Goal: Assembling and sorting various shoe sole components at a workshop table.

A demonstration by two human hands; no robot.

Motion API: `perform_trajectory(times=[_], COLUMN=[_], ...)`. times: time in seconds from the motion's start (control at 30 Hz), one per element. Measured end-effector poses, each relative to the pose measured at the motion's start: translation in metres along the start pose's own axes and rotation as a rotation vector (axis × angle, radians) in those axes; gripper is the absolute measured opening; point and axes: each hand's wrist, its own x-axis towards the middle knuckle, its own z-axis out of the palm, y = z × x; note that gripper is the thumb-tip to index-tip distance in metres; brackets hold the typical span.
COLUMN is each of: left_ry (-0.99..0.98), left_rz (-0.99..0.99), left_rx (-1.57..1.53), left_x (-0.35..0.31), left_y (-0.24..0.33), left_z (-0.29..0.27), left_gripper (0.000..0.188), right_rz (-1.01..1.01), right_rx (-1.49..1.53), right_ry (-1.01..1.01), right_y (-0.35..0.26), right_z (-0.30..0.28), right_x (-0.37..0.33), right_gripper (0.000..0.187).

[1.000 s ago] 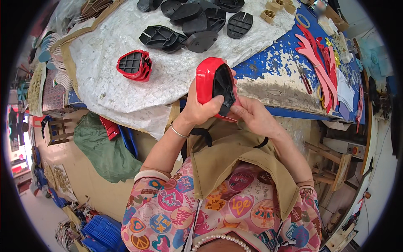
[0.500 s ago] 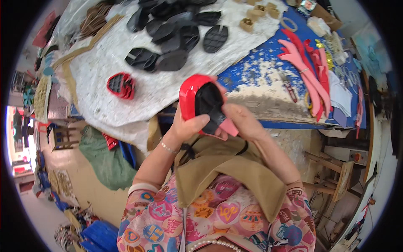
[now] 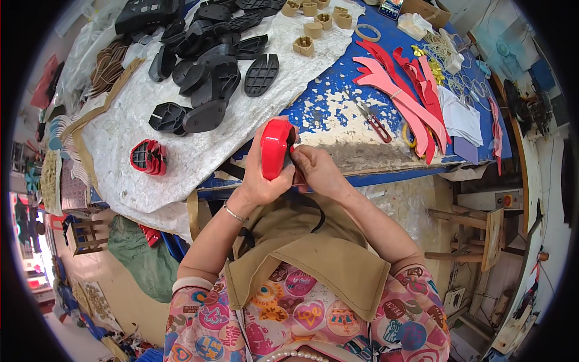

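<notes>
- A red shoe sole is held on edge between both hands, just above the person's lap and at the near edge of the blue worktable.
- The left hand is wrapped around its lower end, fingers closed on it.
- The right hand presses against its right side, fingers curled onto it; the two hands touch.
- Left of the left hand, well apart, a red sole piece lies on a white sheet.
- Beyond it, black soles lie heaped.
- Beyond the right hand, red-handled scissors lie near pink strips.
</notes>
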Motion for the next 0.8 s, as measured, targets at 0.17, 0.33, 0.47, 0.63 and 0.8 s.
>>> perform_trajectory(times=[0.17,0.33,0.47,0.63,0.8], left_ry=[-0.014,-0.177,-0.226,-0.396,-0.516], left_rz=[0.035,-0.360,-0.595,-0.322,-0.347], left_rx=[0.060,-0.447,0.238,0.705,0.885], left_x=[0.007,0.039,0.065,0.059,0.063], left_y=[-0.012,-0.006,-0.001,-0.007,0.000], left_z=[0.000,-0.045,-0.046,-0.020,-0.015], left_gripper=[0.072,0.053,0.050,0.037,0.030], right_rz=[-0.147,-0.469,-0.537,-0.613,-0.597], right_rx=[-0.054,-0.643,-0.970,-1.033,-1.055], right_ry=[0.045,0.352,0.362,0.305,0.291], right_y=[0.017,-0.005,-0.018,-0.005,-0.001], right_z=[-0.012,-0.046,-0.036,-0.032,-0.035], right_x=[0.015,0.019,0.022,0.030,0.026], right_gripper=[0.024,0.014,0.013,0.014,0.013])
